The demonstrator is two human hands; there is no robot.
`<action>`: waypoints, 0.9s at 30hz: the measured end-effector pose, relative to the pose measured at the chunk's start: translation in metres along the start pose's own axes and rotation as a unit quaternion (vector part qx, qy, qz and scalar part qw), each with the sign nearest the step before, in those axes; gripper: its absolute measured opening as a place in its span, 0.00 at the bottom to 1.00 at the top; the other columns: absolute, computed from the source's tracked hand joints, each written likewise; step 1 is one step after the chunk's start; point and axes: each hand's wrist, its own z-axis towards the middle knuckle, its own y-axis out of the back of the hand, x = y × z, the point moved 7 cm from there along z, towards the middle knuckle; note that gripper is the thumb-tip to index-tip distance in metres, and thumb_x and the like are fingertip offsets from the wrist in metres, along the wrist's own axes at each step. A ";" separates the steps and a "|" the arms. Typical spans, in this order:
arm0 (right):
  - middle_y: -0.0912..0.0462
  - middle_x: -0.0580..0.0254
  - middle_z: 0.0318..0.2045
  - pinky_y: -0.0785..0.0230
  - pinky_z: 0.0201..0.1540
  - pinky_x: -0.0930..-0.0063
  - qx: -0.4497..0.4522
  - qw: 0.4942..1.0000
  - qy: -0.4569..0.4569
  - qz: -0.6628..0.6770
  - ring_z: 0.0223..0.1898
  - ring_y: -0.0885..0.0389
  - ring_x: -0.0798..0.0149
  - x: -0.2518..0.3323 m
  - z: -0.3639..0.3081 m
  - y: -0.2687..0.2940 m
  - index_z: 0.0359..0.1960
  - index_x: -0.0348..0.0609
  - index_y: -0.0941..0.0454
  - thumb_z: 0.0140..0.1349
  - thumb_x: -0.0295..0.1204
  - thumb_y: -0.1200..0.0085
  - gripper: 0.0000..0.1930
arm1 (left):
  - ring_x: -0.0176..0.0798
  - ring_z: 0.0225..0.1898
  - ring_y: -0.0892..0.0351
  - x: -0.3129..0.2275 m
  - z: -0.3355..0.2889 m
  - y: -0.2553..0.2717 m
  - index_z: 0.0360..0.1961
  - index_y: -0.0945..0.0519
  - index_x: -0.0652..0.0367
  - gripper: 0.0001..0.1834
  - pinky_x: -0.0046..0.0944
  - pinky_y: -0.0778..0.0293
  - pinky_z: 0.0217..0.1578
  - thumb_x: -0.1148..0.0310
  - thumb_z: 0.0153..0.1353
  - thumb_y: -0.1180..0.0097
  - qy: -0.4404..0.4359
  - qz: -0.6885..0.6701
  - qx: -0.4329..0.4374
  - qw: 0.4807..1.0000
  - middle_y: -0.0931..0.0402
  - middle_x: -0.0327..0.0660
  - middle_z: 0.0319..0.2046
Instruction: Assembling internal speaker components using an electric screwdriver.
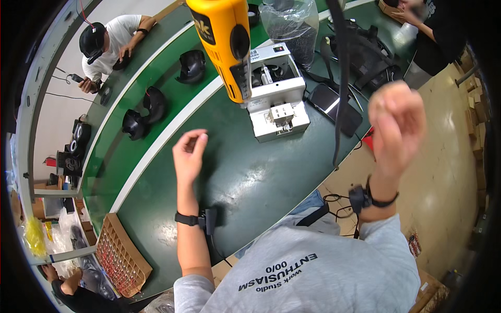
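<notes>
Grey-sleeved arms [194, 251] extend hands, left hand [188, 159] loosely curled, empty, right hand [397, 122] bunched, contents unclear

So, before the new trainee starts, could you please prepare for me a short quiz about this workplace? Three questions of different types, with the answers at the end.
1. True or false: the person's left hand is touching the white machine on the green table.
2. Which of the person's hands is closer to the divided cardboard tray: the left hand or the right hand?
3. Fill in the colour: the large tool at the top of the picture has a mostly ______ body.

Key: 1. False. 2. The left hand. 3. Yellow.
</notes>
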 end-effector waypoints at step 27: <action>0.20 0.56 0.41 0.26 0.38 0.69 0.389 0.878 -0.275 -0.031 0.36 0.18 0.61 -0.057 -0.117 -0.223 0.50 0.40 0.24 0.70 0.33 0.44 0.13 | 0.26 0.35 0.23 0.034 -0.020 -0.032 0.33 0.21 0.64 0.06 0.28 0.26 0.37 0.79 0.61 0.34 0.038 -0.235 -0.068 0.969 0.19 0.38 0.35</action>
